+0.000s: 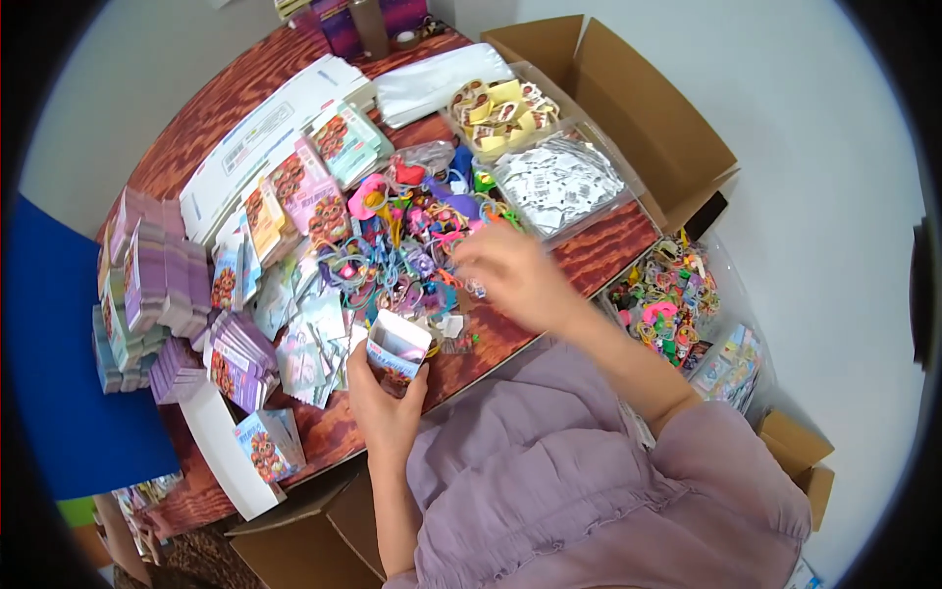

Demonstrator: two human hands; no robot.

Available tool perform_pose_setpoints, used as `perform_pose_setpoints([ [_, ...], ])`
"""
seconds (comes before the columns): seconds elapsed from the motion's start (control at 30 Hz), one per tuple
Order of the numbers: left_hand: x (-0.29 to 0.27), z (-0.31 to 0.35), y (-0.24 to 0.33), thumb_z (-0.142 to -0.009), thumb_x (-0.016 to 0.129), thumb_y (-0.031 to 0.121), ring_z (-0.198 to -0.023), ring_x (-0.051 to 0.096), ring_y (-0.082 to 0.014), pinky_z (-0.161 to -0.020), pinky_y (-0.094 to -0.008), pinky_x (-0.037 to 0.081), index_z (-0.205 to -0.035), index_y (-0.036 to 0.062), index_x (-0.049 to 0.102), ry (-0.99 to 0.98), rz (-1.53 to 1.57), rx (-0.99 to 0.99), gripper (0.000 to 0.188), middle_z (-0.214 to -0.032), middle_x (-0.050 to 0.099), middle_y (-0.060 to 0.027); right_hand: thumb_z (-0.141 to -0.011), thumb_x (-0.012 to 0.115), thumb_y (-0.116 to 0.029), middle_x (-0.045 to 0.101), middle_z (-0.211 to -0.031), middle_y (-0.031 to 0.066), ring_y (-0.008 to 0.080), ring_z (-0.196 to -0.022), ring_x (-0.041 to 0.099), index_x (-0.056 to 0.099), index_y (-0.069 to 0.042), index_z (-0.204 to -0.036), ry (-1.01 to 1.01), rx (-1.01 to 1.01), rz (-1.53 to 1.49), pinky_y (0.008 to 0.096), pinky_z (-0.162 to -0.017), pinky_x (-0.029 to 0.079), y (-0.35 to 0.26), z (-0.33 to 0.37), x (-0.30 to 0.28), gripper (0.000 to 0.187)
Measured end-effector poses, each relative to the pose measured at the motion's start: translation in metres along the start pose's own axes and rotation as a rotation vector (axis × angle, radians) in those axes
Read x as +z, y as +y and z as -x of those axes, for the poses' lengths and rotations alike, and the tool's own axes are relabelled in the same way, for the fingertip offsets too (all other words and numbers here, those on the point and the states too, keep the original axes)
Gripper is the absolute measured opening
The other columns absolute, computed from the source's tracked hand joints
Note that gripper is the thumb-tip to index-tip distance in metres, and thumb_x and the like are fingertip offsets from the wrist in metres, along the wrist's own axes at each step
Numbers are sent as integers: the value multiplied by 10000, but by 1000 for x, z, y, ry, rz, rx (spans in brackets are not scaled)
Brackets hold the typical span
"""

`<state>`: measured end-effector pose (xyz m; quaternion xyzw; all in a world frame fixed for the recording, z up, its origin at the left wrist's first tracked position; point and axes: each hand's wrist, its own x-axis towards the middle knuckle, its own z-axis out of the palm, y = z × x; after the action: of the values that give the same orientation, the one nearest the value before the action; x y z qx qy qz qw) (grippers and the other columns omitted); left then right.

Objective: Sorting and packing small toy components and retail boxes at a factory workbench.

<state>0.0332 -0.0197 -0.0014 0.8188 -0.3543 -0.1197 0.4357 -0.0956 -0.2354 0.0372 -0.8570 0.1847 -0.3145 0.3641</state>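
My left hand [385, 402] holds a small open cardboard box [397, 350], pink and purple, with its mouth facing up, near the table's front edge. My right hand [510, 275] is blurred and reaches over the heap of colourful hair ties and small trinkets [407, 245] in the middle of the table; its fingers are curled at the heap's right side, and I cannot tell whether they pinch anything. Small packets lie on the table just under that hand.
Stacks of flat purple boxes [147, 285] stand at left, printed cards [294, 196] behind them. Clear trays of yellow stickers [500, 108] and white tags [559, 182] sit at the back. An open brown carton [648, 108] and a bag of trinkets [667, 299] are at right.
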Motion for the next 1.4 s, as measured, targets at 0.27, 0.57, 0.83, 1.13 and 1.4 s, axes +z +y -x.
perform_pose_setpoints([
  [0.27,14,-9,19,-721,835,139,-1072,587,-315,-910,-388,483,-1323,-62,468,-113,31,31,733,-1203,560,-199,-858,657,-127,659,-942,131,333,-943,635,691,-30,-989,416,205,644,405,-838,498,115,-13,-96,167],
  [0.57,10,-14,23,-725,841,138,-1069,600,-305,-926,-381,480,-1317,-79,464,-151,30,52,734,-1205,570,-206,-905,589,-154,699,-1050,128,324,-965,666,700,-62,-1032,293,448,620,418,-831,518,144,-43,-136,193],
  [0.83,4,-11,26,-720,841,123,-1096,594,-298,-941,-379,479,-1351,-63,450,-172,39,48,765,-1231,561,-194,-863,629,-94,712,-839,108,214,-798,684,697,-18,-966,317,462,280,340,-753,528,157,-80,-139,145],
  [1.13,-5,-6,18,-701,842,108,-1088,580,-306,-938,-384,471,-1358,-42,455,-134,25,-34,777,-1226,550,-182,-818,691,-91,670,-798,92,203,-767,637,681,-32,-847,-26,343,284,344,-712,500,126,-85,-94,67],
  [1.4,-6,-5,2,-697,841,106,-1085,576,-312,-925,-392,472,-1348,-34,464,-118,-7,-32,765,-1213,552,-181,-738,611,-78,533,-862,82,276,-925,538,706,-89,-822,-64,-266,807,381,-801,449,126,-65,-48,127],
])
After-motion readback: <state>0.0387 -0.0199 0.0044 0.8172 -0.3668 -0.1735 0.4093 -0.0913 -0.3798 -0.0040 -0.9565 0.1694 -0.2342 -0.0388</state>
